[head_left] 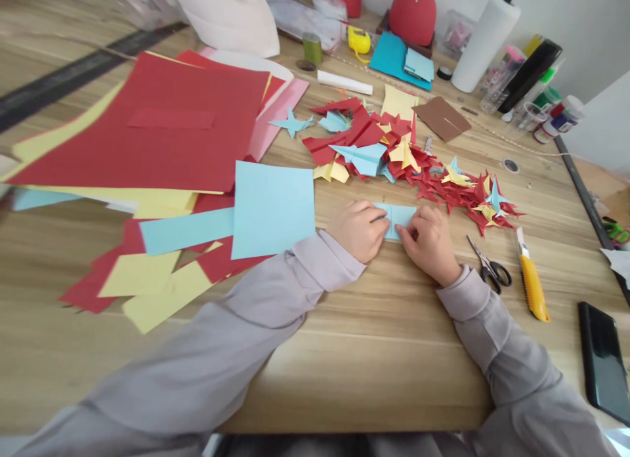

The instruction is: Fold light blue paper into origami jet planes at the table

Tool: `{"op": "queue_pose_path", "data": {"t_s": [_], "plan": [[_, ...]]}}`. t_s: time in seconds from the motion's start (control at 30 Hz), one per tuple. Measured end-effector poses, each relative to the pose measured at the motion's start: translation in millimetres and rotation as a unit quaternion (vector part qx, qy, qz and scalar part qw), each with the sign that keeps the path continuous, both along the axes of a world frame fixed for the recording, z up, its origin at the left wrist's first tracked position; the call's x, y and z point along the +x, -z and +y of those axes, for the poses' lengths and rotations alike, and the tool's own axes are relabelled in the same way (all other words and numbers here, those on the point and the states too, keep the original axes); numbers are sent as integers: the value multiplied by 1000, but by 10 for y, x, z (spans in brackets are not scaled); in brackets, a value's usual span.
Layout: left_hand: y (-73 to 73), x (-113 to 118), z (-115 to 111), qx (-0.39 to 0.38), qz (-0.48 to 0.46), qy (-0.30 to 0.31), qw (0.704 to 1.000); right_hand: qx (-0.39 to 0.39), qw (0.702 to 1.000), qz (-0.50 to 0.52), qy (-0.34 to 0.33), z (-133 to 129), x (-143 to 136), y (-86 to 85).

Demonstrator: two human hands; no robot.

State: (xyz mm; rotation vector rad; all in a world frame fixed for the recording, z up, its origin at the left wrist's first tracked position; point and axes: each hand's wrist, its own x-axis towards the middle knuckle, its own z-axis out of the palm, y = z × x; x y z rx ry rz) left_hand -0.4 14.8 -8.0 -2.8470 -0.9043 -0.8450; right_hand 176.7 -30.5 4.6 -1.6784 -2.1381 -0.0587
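Light-blue paper piece (403, 214) on the wooden surface (364, 371), between 2 hands. The left hand (359, 231) holds its left end, fingers close together; the right hand (429, 241) grips its right end, thumb against curled fingers. A line, apparently a crease, crosses the paper. Uneven finger pressure could skew the piece or mark it off line; opposed pulling could tear it. Scissors (493, 272) and 1 yellow cutter (532, 287), blade exposed, lie beyond the right hand; a careless sideways reach could cause a cut.
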Motion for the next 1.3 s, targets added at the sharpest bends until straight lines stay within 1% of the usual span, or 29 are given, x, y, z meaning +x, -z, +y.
{"op": "queue_pose_path", "data": {"t_s": [0.37,0.63,1.0,1.3], "plan": [[-1,-3,31,-41,16,11,999,-15,1000,-17,12,1,-15,-11],[22,-7,29,-38,12,9,999,-11,999,-28,17,2,-21,-11],[-30,17,-26,-26,33,-8,999,-16,999,-35,21,5,-20,-8],[-31,17,-25,-31,48,-3,998,-17,998,-44,31,0,-33,-17]]}}
